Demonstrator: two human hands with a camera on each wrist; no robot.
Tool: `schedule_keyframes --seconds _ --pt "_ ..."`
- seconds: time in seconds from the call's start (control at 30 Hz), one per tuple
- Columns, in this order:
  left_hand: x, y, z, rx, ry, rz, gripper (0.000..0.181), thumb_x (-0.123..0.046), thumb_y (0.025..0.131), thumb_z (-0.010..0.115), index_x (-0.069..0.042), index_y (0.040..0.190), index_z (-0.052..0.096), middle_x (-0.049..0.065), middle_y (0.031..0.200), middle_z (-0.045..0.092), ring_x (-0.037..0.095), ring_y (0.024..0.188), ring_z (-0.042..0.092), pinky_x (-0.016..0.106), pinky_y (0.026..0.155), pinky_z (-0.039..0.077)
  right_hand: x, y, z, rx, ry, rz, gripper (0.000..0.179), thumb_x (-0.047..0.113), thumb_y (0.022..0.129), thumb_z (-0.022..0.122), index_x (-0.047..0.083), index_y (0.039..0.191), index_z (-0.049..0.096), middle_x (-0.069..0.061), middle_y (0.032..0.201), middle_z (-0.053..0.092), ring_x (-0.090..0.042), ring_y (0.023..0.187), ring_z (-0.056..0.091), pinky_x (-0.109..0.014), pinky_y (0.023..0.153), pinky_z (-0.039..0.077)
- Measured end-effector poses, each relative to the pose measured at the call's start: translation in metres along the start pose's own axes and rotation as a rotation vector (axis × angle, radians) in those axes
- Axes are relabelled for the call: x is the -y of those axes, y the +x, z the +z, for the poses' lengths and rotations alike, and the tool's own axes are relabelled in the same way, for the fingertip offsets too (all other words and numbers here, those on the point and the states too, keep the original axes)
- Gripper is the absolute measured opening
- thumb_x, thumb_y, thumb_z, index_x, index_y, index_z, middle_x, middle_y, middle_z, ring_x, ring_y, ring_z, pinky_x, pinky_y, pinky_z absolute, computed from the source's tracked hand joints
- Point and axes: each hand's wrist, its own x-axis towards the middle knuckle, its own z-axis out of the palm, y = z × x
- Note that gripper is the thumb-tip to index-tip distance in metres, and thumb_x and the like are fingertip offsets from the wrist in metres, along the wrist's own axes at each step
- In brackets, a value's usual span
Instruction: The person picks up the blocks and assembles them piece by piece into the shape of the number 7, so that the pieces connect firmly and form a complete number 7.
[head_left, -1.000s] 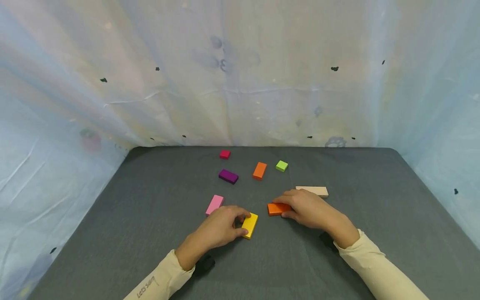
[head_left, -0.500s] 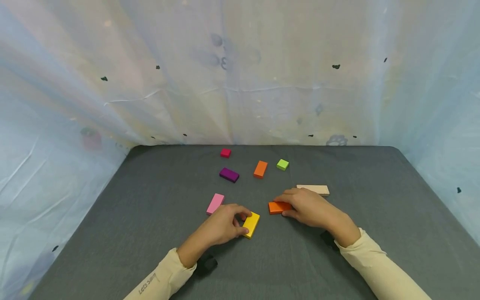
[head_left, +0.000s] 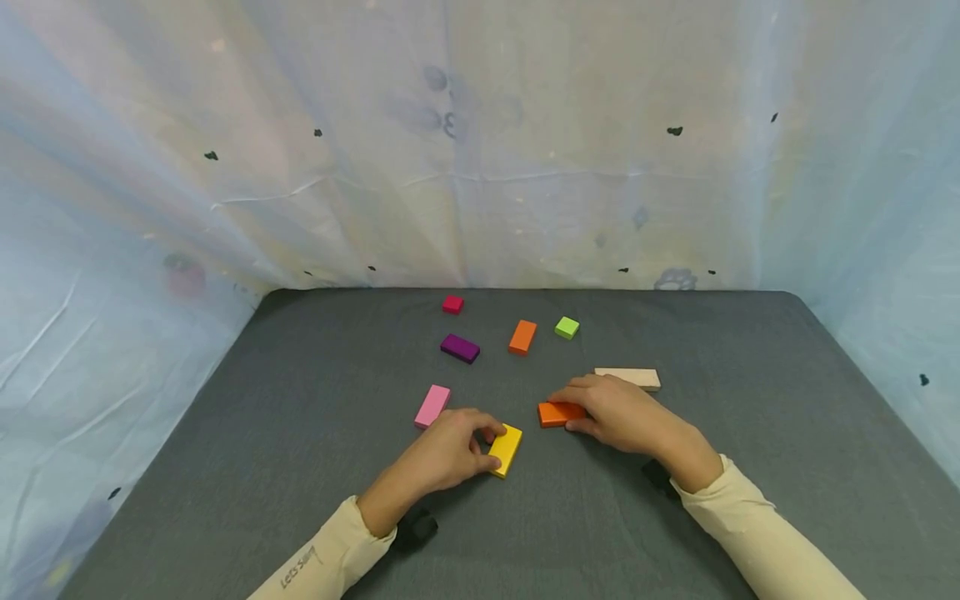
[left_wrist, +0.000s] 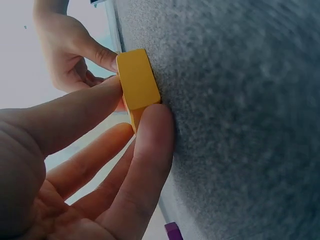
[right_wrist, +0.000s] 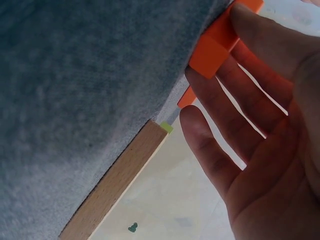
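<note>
My left hand (head_left: 448, 452) pinches a yellow block (head_left: 509, 448) between thumb and fingers, the block lying flat on the grey cloth. In the left wrist view the yellow block (left_wrist: 139, 77) shows its end face, with fingertips on its sides. To the right, my right hand (head_left: 628, 413) holds an orange block (head_left: 557, 415) by its long sides, thumb on the near side. The right wrist view shows that orange block (right_wrist: 209, 54) close over the cloth, other fingers spread behind it. A gap of cloth separates the two blocks. A pink block (head_left: 432, 405) lies partly behind my left hand.
Farther back lie a purple block (head_left: 460, 348), a small red block (head_left: 453, 305), a second orange block (head_left: 522, 337) and a small green block (head_left: 567, 327). A plain wooden block (head_left: 633, 378) sits just beyond my right hand. A pale curtain (head_left: 525, 167) borders the table.
The head view has tilted slightly. The yellow block has edged a little to the right with my left hand; my right hand keeps its hold on the orange block.
</note>
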Motion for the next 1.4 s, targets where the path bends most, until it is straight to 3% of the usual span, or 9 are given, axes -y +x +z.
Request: schedule_keyframes --seconds 0.37,0.6,0.83,1.13,1.4 --pt "-0.0009 0.0036 0.0013 -0.012 0.048 0.06 0.033 -0.019 0.081 0.083 -0.01 0.111 0.073 0.0 0.095 0.068 0.004 0.068 0.053 0.019 0.063 0.046 -0.004 -0.0024 -0.0015 -0.008 0.009 0.0 0.033 0.024 0.09 0.074 0.018 0.122 0.07 0.002 0.112 0.069 -0.015 0.097 0.064 -0.037 0.087 0.053" --pt "0.0025 0.0004 0.0038 0.008 0.041 0.039 0.032 -0.02 0.081 0.083 -0.011 0.109 0.073 -0.002 0.093 0.067 0.005 0.067 0.053 0.02 0.062 0.046 -0.0014 -0.0012 0.0013 0.028 0.045 0.007 0.034 0.025 0.091 0.073 0.018 0.124 0.069 0.002 0.115 0.069 -0.016 0.102 0.065 -0.038 0.091 0.053" --pt "0.0033 0.001 0.0037 0.017 0.055 0.074 0.031 -0.019 0.08 0.084 -0.01 0.107 0.072 -0.002 0.093 0.066 0.003 0.067 0.052 0.019 0.063 0.046 -0.0033 -0.0035 0.0026 0.024 0.053 -0.002 0.035 0.024 0.091 0.073 0.018 0.125 0.068 0.003 0.117 0.068 -0.016 0.104 0.064 -0.038 0.091 0.053" --pt "0.0009 0.0007 0.0052 0.04 0.07 0.063 0.029 -0.02 0.081 0.083 -0.01 0.106 0.071 -0.003 0.093 0.065 0.003 0.068 0.052 0.019 0.063 0.045 -0.0037 -0.0043 0.0077 0.028 0.103 0.02 0.04 0.03 0.093 0.071 0.023 0.131 0.064 0.005 0.122 0.067 -0.014 0.108 0.063 -0.04 0.095 0.052" --pt "-0.0009 0.0031 0.0023 0.025 0.099 0.066 0.029 -0.022 0.081 0.083 -0.011 0.105 0.071 -0.004 0.091 0.064 0.003 0.068 0.052 0.019 0.063 0.045 -0.0029 -0.001 0.0014 0.014 0.063 -0.005 0.036 0.026 0.091 0.074 0.021 0.126 0.067 0.005 0.116 0.068 -0.014 0.102 0.063 -0.037 0.091 0.053"
